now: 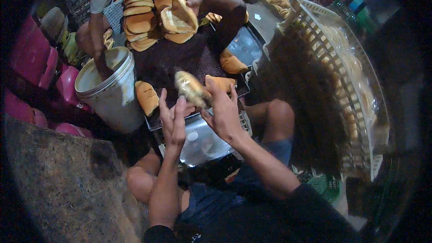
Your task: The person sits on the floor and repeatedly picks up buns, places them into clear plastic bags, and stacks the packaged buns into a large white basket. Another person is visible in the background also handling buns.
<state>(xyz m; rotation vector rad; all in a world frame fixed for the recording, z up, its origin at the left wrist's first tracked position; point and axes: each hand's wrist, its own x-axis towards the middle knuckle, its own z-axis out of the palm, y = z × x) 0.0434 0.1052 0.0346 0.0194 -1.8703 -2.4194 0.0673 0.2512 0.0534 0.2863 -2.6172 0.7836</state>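
Note:
A blurred, oblong bread roll point(189, 89) with a shiny, clear plastic-like surface is between my hands, above a metal tray point(206, 145). My right hand point(222, 114) has its thumb and fingers at the roll's right side and appears to grip it. My left hand point(174, 121) is just below and left, fingers spread, thumb near the roll's lower end; blur hides whether it bears the roll. Behind my right fingers lies a folded bread roll point(221, 82) on the dark tray point(168, 60). Another roll point(147, 98) rests at that tray's left edge, a third point(233, 61) at its right.
Opposite, a person's hand point(194, 5) holds a split bread roll point(179, 20) beside stacked flat breads point(139, 13); their other hand reaches into a white bucket point(118, 104). A plastic crate point(332, 64) of bagged bread stands right, a wooden board point(67, 182) left.

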